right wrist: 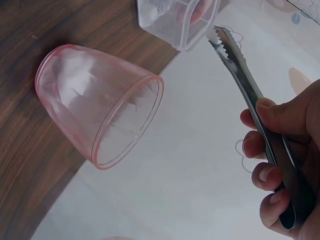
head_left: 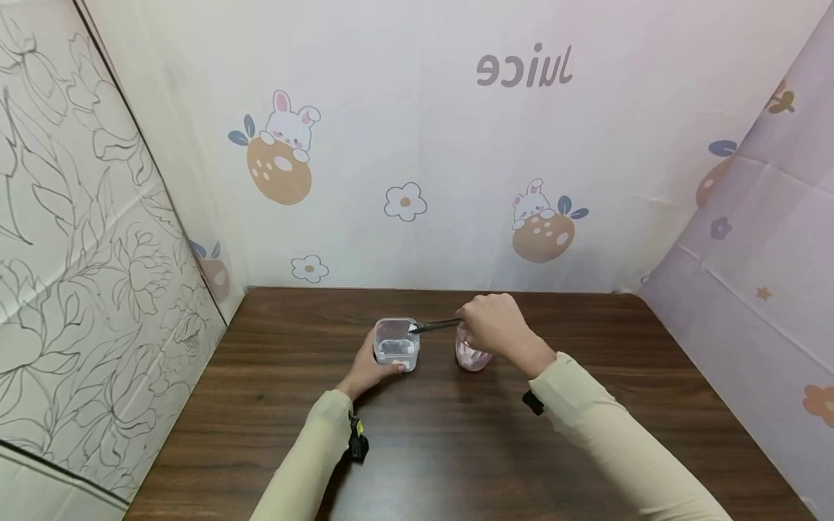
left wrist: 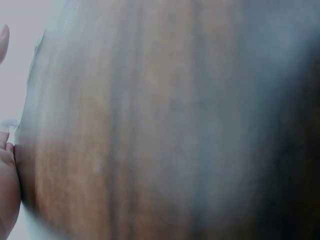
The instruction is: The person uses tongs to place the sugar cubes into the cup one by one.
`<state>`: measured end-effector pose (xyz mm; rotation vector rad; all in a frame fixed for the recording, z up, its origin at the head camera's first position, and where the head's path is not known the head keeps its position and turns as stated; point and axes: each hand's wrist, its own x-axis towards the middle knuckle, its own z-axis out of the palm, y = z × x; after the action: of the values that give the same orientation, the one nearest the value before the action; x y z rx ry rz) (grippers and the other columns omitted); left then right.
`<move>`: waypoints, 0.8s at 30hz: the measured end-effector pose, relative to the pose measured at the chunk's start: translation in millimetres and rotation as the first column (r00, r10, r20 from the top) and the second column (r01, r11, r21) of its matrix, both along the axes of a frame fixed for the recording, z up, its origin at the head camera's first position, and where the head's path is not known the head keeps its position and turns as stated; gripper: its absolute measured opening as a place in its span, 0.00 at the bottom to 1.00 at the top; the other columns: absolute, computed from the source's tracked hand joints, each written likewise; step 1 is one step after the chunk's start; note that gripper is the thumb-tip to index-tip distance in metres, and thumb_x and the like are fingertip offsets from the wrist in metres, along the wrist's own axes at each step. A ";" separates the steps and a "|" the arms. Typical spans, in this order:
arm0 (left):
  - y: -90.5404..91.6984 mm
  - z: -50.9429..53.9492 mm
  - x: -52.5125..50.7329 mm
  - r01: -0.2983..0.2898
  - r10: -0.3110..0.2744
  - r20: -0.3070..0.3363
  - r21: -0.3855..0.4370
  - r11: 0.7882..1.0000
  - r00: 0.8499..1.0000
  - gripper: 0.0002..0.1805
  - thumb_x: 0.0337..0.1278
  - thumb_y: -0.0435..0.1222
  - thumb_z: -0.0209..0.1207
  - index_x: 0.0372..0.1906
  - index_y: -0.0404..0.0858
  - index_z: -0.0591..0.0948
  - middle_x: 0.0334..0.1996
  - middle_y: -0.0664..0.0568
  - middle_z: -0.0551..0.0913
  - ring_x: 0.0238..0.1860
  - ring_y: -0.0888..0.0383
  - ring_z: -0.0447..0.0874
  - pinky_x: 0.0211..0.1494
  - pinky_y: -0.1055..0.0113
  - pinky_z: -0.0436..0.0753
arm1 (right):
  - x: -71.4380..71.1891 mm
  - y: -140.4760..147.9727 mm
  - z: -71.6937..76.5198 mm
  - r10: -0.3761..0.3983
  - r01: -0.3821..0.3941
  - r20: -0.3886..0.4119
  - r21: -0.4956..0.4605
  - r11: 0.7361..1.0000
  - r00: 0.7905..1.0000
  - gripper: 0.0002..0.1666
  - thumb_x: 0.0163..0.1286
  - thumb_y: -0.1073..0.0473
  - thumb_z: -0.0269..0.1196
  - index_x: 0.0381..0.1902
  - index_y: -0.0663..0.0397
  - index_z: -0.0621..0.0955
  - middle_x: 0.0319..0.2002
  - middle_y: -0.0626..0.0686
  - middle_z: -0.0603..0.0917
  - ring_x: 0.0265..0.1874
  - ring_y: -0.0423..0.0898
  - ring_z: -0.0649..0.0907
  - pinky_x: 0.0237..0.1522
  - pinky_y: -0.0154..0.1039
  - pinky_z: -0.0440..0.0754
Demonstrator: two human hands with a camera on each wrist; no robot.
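Note:
My left hand (head_left: 365, 369) holds a clear square plastic container (head_left: 384, 329) on the table, thumb at its near side and fingers around its left. Something whitish lies in the container's bottom. My right hand (head_left: 495, 325) grips metal tongs (right wrist: 300, 200) with toothed tips, thumb on one arm and fingers curled round the other. The tips are at the container's upper right edge, with a small white piece (head_left: 413, 328) by them; its kind is unclear. Below the right hand stands a see-through pink cup (right wrist: 75, 110), crumpled whitish material showing in it. The left wrist view shows only part of the left hand (left wrist: 7, 185).
A dark wood-grain table (head_left: 443, 449) carries everything. Behind it hangs a pale printed cloth (head_left: 365, 145) with rabbits and flowers. Floral-line panels (head_left: 117, 239) stand at the left, and another cloth (head_left: 769, 289) closes the right side.

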<state>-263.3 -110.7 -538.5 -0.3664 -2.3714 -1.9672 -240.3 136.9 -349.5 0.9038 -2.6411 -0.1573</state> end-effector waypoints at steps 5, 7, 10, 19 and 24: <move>-0.5 0.6 -1.3 0.002 -0.001 -0.028 0.008 1.000 1.000 0.55 0.31 0.29 0.77 0.70 0.32 0.59 0.60 0.37 0.70 0.58 0.42 0.69 0.64 0.50 0.63 | 2.2 4.2 3.9 -0.024 0.024 0.010 0.013 1.000 1.000 0.01 0.54 0.56 0.68 0.24 0.44 0.86 0.14 0.45 0.76 0.11 0.41 0.66 0.10 0.38 0.64; -0.7 1.1 -1.4 0.006 -0.005 -0.038 0.013 1.000 0.999 0.54 0.31 0.29 0.77 0.69 0.31 0.59 0.60 0.36 0.71 0.57 0.42 0.69 0.64 0.48 0.64 | 3.3 6.6 4.5 -0.030 0.030 0.010 0.012 0.999 1.000 0.04 0.54 0.54 0.69 0.23 0.44 0.85 0.13 0.45 0.75 0.11 0.41 0.67 0.10 0.38 0.64; -0.6 1.4 -1.6 0.008 -0.008 -0.042 0.013 1.000 0.999 0.55 0.31 0.29 0.76 0.69 0.31 0.59 0.59 0.36 0.71 0.57 0.42 0.70 0.63 0.48 0.64 | 5.7 11.1 5.1 -0.042 0.042 0.023 -0.004 0.999 0.999 0.03 0.55 0.54 0.70 0.29 0.43 0.88 0.16 0.45 0.79 0.11 0.41 0.66 0.10 0.37 0.62; 0.3 1.9 0.0 -0.003 0.003 -0.003 0.014 1.000 1.000 0.56 0.30 0.28 0.76 0.70 0.33 0.58 0.60 0.38 0.71 0.58 0.43 0.70 0.65 0.51 0.64 | 11.8 28.5 6.7 -0.070 0.070 0.024 -0.026 0.997 0.997 0.07 0.54 0.60 0.68 0.31 0.43 0.89 0.15 0.46 0.78 0.11 0.41 0.65 0.10 0.37 0.61; -0.1 2.4 1.8 -0.005 0.005 0.008 -0.007 1.000 1.000 0.56 0.31 0.28 0.76 0.71 0.33 0.57 0.61 0.37 0.70 0.59 0.43 0.68 0.65 0.51 0.63 | 13.2 37.7 7.9 -0.078 0.078 0.017 -0.036 0.996 0.997 0.06 0.53 0.62 0.68 0.28 0.43 0.88 0.17 0.47 0.80 0.11 0.42 0.68 0.10 0.39 0.64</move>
<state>-261.6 -110.8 -536.1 -0.3533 -2.3825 -1.9621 -227.1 174.6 -341.6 0.7938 -2.6858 -0.1216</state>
